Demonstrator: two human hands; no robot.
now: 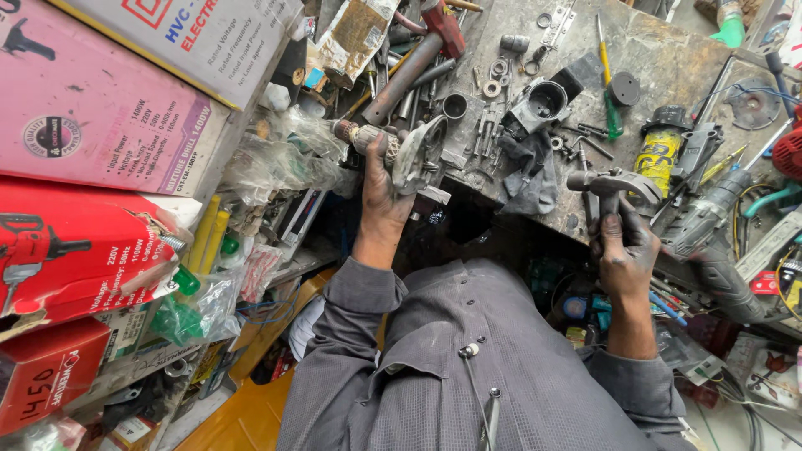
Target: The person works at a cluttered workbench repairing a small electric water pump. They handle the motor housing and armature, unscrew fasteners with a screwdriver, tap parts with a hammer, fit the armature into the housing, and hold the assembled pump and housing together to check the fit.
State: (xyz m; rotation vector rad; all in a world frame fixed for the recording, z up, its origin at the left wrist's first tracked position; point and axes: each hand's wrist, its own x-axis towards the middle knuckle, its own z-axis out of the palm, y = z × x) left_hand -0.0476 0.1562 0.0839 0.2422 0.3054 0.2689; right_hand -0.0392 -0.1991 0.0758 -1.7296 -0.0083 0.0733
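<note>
My left hand [382,190] grips a motor armature [366,136] with a grey metal gear housing [422,150] on its end, held at the near edge of the greasy workbench [660,63]. My right hand [622,246] is closed on the handle of a small claw hammer, whose steel head [614,181] sits just above the bench edge. About a forearm's length separates the two hands. Between them lie a dark rag [528,171] and a grey tool casing [541,102].
Stacked power-tool boxes, pink [92,108] and red [75,246], fill the left. The bench holds loose washers, screws, a green-handled screwdriver [608,92], a yellow can [660,150], a grey drill [706,219] and a large hammer [418,54]. Cables and parts crowd the right.
</note>
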